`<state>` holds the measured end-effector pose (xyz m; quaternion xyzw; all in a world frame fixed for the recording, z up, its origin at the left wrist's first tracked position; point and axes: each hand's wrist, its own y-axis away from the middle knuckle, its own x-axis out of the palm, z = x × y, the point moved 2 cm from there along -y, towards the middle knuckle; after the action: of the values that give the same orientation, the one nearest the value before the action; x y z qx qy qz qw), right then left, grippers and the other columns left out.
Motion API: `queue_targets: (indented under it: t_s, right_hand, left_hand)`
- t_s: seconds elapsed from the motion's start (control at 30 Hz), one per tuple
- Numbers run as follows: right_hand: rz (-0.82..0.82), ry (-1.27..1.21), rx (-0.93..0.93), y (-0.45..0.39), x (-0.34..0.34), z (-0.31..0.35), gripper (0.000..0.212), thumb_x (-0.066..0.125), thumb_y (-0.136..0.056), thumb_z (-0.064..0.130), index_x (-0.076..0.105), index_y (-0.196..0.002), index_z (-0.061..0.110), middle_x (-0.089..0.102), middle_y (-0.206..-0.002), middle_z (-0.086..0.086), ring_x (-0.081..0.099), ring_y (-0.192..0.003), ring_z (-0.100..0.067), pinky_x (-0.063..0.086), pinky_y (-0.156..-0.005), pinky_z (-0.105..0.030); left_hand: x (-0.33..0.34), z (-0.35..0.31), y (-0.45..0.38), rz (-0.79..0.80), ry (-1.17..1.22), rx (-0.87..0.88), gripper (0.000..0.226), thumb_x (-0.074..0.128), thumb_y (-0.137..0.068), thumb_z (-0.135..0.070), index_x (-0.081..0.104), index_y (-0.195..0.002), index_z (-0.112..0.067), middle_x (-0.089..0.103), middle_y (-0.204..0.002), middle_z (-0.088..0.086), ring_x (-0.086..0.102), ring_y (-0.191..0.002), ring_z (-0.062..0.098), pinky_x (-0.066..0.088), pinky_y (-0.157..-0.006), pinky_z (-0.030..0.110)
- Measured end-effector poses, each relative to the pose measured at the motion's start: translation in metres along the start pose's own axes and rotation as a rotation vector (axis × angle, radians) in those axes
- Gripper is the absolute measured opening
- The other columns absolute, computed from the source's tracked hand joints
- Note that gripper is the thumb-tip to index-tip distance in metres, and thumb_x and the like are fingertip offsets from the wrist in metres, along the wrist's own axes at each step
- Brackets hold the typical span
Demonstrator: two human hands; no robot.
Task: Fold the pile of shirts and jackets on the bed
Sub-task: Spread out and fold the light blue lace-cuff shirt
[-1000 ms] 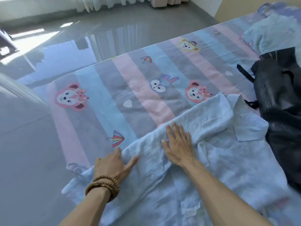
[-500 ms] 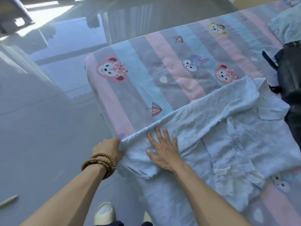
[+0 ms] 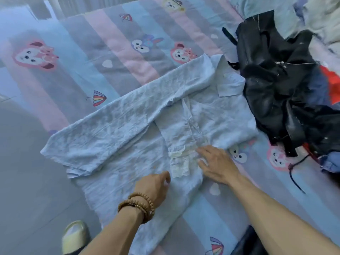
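A pale blue collared shirt (image 3: 117, 129) lies spread on the bed, its left sleeve folded in over the body and its collar toward the upper right. My right hand (image 3: 217, 162) rests flat, fingers spread, on the shirt's lower front by a white lace patch. My left hand (image 3: 156, 184), with bead bracelets on the wrist, sits on the shirt's hem side, fingers loosely bent; whether it holds cloth is not visible. A heap of black jackets (image 3: 279, 80) lies to the right of the shirt.
The bed (image 3: 114, 46) has a striped sheet with cartoon animals and umbrellas. Its left edge drops to a grey floor (image 3: 24, 181), where a yellow slipper (image 3: 75, 234) shows. Red and blue clothes (image 3: 331, 85) sit under the black heap at far right.
Both hands left the folded sleeve at the bed's left edge and moved right to the shirt's lower front. The sleeve stays folded over the body. The view swung right.
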<state>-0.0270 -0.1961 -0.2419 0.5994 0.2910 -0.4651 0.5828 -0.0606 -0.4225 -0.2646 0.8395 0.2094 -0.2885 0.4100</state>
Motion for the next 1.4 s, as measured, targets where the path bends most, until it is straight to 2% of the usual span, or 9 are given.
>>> queue_targets:
  t_s: [0.17,0.27,0.4,0.5,0.63,0.77,1.03,1.27,1.4]
  right_hand:
    - [0.248,0.08,-0.124,0.017,0.012,-0.056,0.081,0.05,-0.086,0.032,0.01,-0.156,0.033,-0.005,-0.164,0.01,-0.004,-0.151,-0.012,0.004,-0.122,-0.039]
    - [0.146,0.23,-0.099,0.012,0.015,-0.07,0.09,0.057,-0.086,0.018,0.002,-0.157,0.026,-0.002,-0.165,0.002,-0.002,-0.151,-0.017,0.002,-0.121,-0.041]
    - [-0.068,0.23,-0.115,-0.001,0.019,-0.079,0.084,0.071,-0.071,0.006,0.038,-0.147,0.015,0.042,-0.149,-0.007,0.037,-0.14,-0.024,0.034,-0.107,-0.046]
    - [-0.248,0.228,-0.206,-0.012,0.021,-0.08,0.051,0.073,-0.057,-0.003,0.065,-0.105,0.011,0.064,-0.111,-0.01,0.064,-0.104,-0.028,0.049,-0.075,-0.041]
    - [-0.345,0.252,-0.197,-0.018,-0.001,-0.078,0.028,0.073,-0.051,-0.006,0.057,-0.064,0.013,0.058,-0.067,-0.007,0.06,-0.067,-0.029,0.046,-0.068,-0.04]
    - [-0.38,0.115,-0.235,-0.038,-0.059,-0.06,0.019,0.06,-0.053,0.007,0.045,-0.056,0.016,0.043,-0.051,-0.002,0.051,-0.056,-0.029,0.045,-0.071,-0.041]
    - [-0.196,0.19,-0.114,-0.155,-0.128,0.006,0.011,0.05,-0.087,0.014,0.058,-0.084,0.021,0.066,-0.091,-0.007,0.058,-0.092,-0.029,0.035,-0.084,-0.037]
    - [-0.095,0.294,-0.103,-0.203,-0.096,0.034,0.019,0.048,-0.086,0.013,0.063,-0.096,0.019,0.067,-0.106,-0.005,0.055,-0.108,-0.027,0.034,-0.088,-0.039]
    - [-0.134,0.199,-0.072,-0.21,-0.086,0.026,0.014,0.05,-0.085,0.014,0.062,-0.091,0.017,0.067,-0.098,-0.007,0.053,-0.105,-0.028,0.033,-0.087,-0.039]
  left_hand:
    - [0.047,-0.035,0.014,0.05,-0.139,-0.122,0.065,0.053,-0.074,-0.074,0.036,-0.12,-0.031,0.044,-0.118,-0.001,0.059,-0.091,0.027,0.046,-0.071,0.032]
    - [0.057,-0.05,0.014,0.07,-0.262,-0.207,0.085,0.065,-0.069,-0.067,0.026,-0.131,-0.024,0.034,-0.133,0.01,0.053,-0.108,0.031,0.048,-0.078,0.036]
    - [0.06,-0.061,0.018,0.044,-0.328,-0.254,0.068,0.059,-0.082,-0.033,0.023,-0.137,-0.018,0.028,-0.142,0.017,0.052,-0.11,0.032,0.045,-0.074,0.034]
    - [0.056,-0.055,0.019,0.048,-0.389,-0.225,0.058,0.049,-0.086,-0.005,0.025,-0.138,-0.016,0.028,-0.145,0.019,0.057,-0.106,0.032,0.045,-0.069,0.035]
    - [0.027,-0.038,0.021,0.041,-0.278,-0.181,0.029,0.052,-0.085,-0.014,0.048,-0.113,-0.019,0.057,-0.116,0.008,0.061,-0.098,0.03,0.049,-0.071,0.036]
    - [-0.03,0.001,0.04,-0.175,-0.129,-0.348,0.007,0.047,-0.088,-0.022,0.046,-0.082,-0.02,0.063,-0.089,0.006,0.059,-0.08,0.028,0.039,-0.061,0.03]
    - [-0.107,0.091,0.025,-0.496,0.119,-0.583,0.013,0.044,-0.089,-0.019,0.048,-0.077,-0.017,0.057,-0.075,0.003,0.053,-0.072,0.026,0.041,-0.065,0.031]
    - [-0.104,0.119,0.004,-0.363,-0.046,-0.711,0.006,0.048,-0.083,-0.022,0.054,-0.083,-0.021,0.057,-0.085,0.002,0.058,-0.087,0.029,0.047,-0.074,0.033]
    - [-0.107,0.092,-0.019,-0.73,-0.184,-0.508,0.039,0.057,-0.065,-0.015,0.062,-0.104,-0.016,0.061,-0.107,0.012,0.056,-0.097,0.035,0.043,-0.078,0.046]
